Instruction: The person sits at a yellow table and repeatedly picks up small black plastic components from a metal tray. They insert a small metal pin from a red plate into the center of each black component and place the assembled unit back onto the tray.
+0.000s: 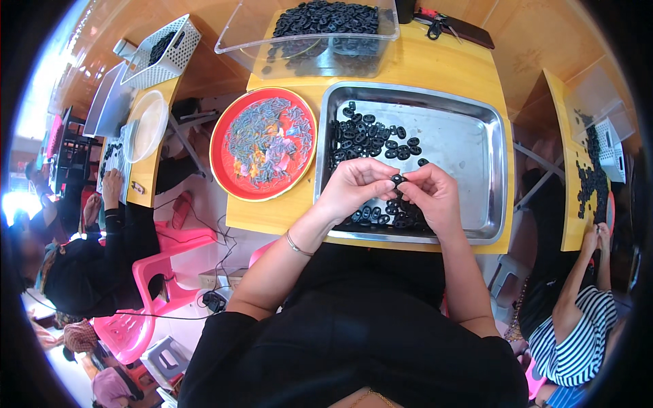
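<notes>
Between both my hands is a small black oval plastic piece, which seems to have holes in it. My left hand pinches it from one side with thumb and forefinger. From the other side, the fingertips of my right hand grip the same piece. Both hands are over a shallow metal tray. Many similar black pieces lie loose along the tray's left side, and more are partly hidden under my hands.
Left of the tray stands a round red dish of thin grey bits and coloured scraps. A clear bin of black pieces is at the table's far edge, with scissors to its right. Other people work at side tables.
</notes>
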`<control>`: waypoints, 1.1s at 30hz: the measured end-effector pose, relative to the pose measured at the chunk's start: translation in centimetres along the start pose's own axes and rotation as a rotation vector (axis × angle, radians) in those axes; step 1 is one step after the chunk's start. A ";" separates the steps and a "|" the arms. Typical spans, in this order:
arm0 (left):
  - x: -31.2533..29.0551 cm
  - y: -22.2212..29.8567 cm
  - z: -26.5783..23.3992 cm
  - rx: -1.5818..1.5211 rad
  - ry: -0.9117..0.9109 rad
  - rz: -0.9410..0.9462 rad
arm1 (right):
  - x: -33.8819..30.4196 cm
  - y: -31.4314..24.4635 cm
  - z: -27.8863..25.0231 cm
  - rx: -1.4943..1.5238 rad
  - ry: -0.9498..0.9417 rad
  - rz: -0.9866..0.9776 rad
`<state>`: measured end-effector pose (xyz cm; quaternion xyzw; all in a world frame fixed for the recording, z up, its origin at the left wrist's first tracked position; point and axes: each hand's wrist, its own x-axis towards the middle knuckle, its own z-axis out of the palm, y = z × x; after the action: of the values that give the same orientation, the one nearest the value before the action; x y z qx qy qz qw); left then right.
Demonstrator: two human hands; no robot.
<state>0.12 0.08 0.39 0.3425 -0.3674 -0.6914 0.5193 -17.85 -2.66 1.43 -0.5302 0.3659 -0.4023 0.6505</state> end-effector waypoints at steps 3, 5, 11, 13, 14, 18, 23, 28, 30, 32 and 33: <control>0.0 0.0 0.0 0.001 -0.005 0.000 | 0.0 0.2 -0.1 -0.005 -0.003 -0.003; 0.0 0.0 -0.1 0.000 -0.011 -0.004 | 0.0 0.1 -0.1 0.011 -0.011 0.012; 0.1 0.0 0.3 0.022 0.009 -0.013 | 0.0 0.4 0.1 -0.011 -0.017 -0.019; 0.1 -0.1 0.1 0.011 0.019 -0.017 | 0.1 0.3 0.2 -0.058 -0.021 -0.040; 0.1 -0.1 0.1 -0.031 0.013 -0.022 | 0.1 0.2 0.3 -0.099 -0.025 -0.052; 0.0 0.1 -0.4 -0.165 -0.019 -0.052 | 0.0 -0.3 0.8 -0.138 0.003 -0.055; -0.2 0.5 -0.3 -0.186 -0.009 -0.129 | 0.0 -0.6 0.5 -0.238 -0.104 -0.074; -0.2 0.6 -0.5 -0.213 -0.060 -0.168 | -0.1 0.6 0.3 -0.214 -0.107 -0.076; -0.2 0.5 -0.7 -0.223 -0.064 -0.180 | -0.2 0.3 0.2 -0.268 -0.121 -0.086; -0.2 0.3 -0.8 -0.218 -0.073 -0.180 | -0.2 0.3 0.3 -0.285 -0.118 -0.096; -0.2 0.3 -0.8 -0.206 -0.081 -0.174 | -0.2 0.2 0.3 -0.293 -0.116 -0.102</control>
<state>1.01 0.11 0.30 0.2896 -0.2840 -0.7811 0.4747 -17.65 -2.30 1.25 -0.6597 0.3551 -0.3460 0.5648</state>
